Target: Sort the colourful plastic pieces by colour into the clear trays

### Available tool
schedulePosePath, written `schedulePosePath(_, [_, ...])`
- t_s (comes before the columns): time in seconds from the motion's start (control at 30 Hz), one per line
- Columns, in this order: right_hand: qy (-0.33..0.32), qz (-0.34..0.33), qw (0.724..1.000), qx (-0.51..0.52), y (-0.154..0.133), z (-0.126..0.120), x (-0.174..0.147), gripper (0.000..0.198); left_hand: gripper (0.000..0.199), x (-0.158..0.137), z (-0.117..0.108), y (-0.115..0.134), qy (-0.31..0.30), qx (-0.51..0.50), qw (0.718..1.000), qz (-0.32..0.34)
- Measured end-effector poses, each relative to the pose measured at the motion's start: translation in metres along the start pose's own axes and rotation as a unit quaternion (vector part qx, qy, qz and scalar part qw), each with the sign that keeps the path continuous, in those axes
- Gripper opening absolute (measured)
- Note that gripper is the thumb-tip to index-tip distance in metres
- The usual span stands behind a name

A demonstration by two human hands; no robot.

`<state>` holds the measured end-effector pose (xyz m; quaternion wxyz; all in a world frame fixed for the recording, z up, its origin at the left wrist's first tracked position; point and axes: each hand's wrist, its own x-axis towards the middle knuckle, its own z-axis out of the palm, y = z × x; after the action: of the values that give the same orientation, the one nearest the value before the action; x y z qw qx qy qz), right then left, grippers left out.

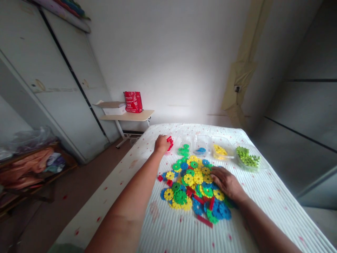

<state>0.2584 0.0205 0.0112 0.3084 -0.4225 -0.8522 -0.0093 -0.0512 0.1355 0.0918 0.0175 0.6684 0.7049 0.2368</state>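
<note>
My left hand [161, 143] reaches to the far left of the row of clear tubs, curled beside the red plastic pieces [170, 143]. Its fingertips are hidden, so what they grip does not show. My right hand [226, 182] lies palm down at the right side of a heap of notched plastic discs [193, 178], fingers stretched out and touching it. Yellow, green and blue discs overlap there, with several red bars such as one red bar [204, 221] at the near edge. A red block [160, 178] lies at the heap's left.
Beyond the heap, clear tubs hold green discs [184, 150], blue pieces [201, 150], yellow pieces [220, 151] and light green pieces [248, 158]. All stand on a bed-like surface with a white ribbed cover [126, 196]. A side table [137, 115] bears a red bag [133, 102].
</note>
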Motion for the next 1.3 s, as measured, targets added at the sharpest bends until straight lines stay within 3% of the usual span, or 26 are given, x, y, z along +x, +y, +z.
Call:
schedulePosePath(0.17, [0.000,-0.003,1.000,0.000,0.003,0.000,-0.001,0.029,0.033,-0.024,0.007,0.008,0.006,-0.015,0.999,0.028])
schedulePosePath(0.43, [-0.036,0.015,0.999,-0.023,-0.005,0.000,0.004,0.032,0.032,-0.135,0.012,-0.011,-0.056,-0.041,0.988,0.137])
schedulePosePath(0.57, [-0.071,0.020,0.997,-0.031,-0.012,0.003,0.017,0.035,0.034,-0.168,0.022,-0.019,-0.063,-0.020,0.986,0.154])
schedulePosePath(0.73, [-0.124,-0.003,0.991,-0.040,-0.025,0.011,0.050,0.038,0.034,-0.180,0.037,-0.016,-0.021,-0.014,0.988,0.154])
schedulePosePath(0.93, [-0.199,-0.011,0.979,-0.050,-0.040,0.034,0.084,0.036,0.039,-0.183,0.055,-0.023,0.032,-0.087,0.976,0.196])
schedulePosePath(1.1, [-0.233,0.007,0.970,-0.072,-0.042,0.037,0.089,0.031,0.041,-0.182,0.060,-0.028,0.027,-0.128,0.971,0.198])
schedulePosePath(1.3, [-0.262,0.044,0.956,-0.126,-0.031,0.017,0.076,0.027,0.044,-0.181,0.059,-0.026,0.019,-0.154,0.971,0.180])
